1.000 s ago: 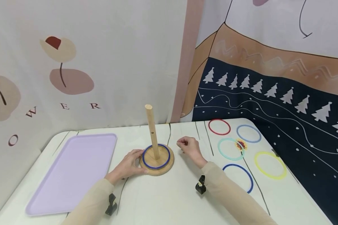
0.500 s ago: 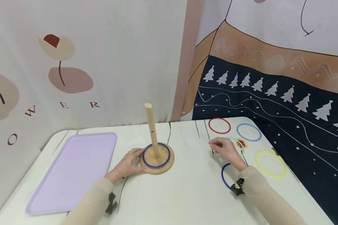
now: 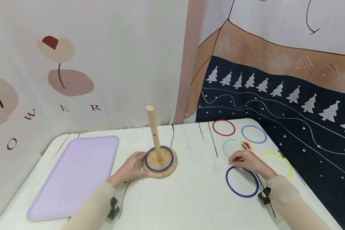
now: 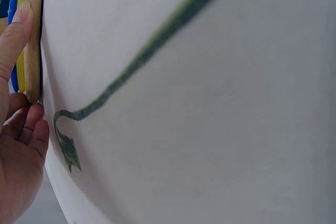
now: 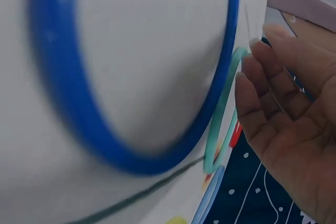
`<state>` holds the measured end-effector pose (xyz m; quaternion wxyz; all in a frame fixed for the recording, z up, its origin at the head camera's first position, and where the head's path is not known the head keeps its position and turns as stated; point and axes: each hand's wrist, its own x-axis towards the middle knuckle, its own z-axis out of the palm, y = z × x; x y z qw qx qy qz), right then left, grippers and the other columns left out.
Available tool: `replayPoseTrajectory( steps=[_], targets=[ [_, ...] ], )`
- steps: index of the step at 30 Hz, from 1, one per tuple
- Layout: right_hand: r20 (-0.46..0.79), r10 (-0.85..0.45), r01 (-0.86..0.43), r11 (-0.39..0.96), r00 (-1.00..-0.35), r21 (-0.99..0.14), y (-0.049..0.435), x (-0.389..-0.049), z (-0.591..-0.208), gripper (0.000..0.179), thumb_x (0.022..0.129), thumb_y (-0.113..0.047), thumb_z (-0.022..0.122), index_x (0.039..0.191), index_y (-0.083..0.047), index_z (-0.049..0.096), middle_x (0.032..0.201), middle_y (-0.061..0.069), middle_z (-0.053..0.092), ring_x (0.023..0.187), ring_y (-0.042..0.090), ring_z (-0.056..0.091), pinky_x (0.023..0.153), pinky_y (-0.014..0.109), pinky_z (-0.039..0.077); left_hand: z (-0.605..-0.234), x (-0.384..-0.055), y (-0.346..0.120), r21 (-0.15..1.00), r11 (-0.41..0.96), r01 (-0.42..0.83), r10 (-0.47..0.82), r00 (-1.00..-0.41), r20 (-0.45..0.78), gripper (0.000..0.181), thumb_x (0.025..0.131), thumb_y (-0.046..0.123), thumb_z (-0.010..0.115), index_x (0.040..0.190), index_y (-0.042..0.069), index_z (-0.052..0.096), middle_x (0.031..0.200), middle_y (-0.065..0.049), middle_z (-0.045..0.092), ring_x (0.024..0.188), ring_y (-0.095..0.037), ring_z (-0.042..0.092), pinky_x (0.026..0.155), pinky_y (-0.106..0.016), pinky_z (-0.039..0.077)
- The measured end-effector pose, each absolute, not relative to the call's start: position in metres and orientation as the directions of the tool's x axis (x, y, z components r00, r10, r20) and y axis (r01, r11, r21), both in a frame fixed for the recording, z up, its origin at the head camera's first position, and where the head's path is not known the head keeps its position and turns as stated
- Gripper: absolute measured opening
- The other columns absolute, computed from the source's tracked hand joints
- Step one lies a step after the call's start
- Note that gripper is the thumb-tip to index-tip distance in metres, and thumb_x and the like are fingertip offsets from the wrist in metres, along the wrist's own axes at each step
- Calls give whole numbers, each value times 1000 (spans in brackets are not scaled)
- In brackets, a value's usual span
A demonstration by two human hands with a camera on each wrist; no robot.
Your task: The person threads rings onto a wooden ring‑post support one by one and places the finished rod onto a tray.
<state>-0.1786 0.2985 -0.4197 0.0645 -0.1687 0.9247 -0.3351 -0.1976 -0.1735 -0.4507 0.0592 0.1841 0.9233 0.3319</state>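
Note:
My left hand [image 3: 131, 167] grips the left side of a round wooden base [image 3: 172, 169] with an upright peg [image 3: 153, 127]. A dark blue ring [image 3: 158, 171] lies around the peg; the left wrist view shows a yellow ring [image 4: 21, 66] beneath it, with my thumb [image 4: 16, 38] against the base's edge. At the right, my right hand [image 3: 248, 160] hovers with loosely bent fingers between a mint green ring [image 3: 233, 140] and another dark blue ring [image 3: 226, 179]. In the right wrist view its fingertips are close to the mint ring; whether they touch cannot be told.
Farther back on the white table lie a red ring [image 3: 224, 135] and a light blue ring [image 3: 242, 132]. To the right is a yellow ring [image 3: 271, 154], partly behind my right arm. A lilac tray [image 3: 77, 172] occupies the left side. Printed curtains stand behind the table.
My right hand has moved right from beside the wooden base, across to the mint and dark blue rings. My left hand has stayed on the base.

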Motion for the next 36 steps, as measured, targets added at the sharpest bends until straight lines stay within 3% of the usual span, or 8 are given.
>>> replayPoseTrajectory(
  steps=[10,20,25,36],
  targets=[
    [40,-443,-382,720,-896,-579,301,-174,-426,16,77,8,68,85,-6,68,86,3,65,78,9,59,68,21,54,-451,-198,-174,638,710,298,377,-926,13,91,68,38,82,137,-6,42,140,-22,42,128,-40,39,108,-57,30],
    [-17,-478,-378,714,-878,-590,295,-176,-430,15,81,4,67,82,-11,67,83,-3,63,75,5,51,66,19,50,-452,-198,-174,637,710,302,378,-926,17,92,68,40,82,138,-5,42,139,-22,43,128,-40,39,108,-57,31],
    [-23,-474,-379,731,-880,-568,291,-177,-433,15,82,2,68,82,-12,66,83,-5,63,75,4,51,67,19,51,-452,-197,-174,633,712,304,377,-926,20,92,68,40,82,137,-6,42,139,-22,43,127,-40,40,108,-57,31],
    [96,-396,-371,711,-913,-598,274,-186,-426,9,82,3,67,83,-6,67,78,-2,64,70,3,51,60,19,49,-451,-197,-174,639,711,295,372,-928,16,92,68,39,83,137,-5,42,139,-21,43,128,-40,40,108,-57,31]
  ],
)
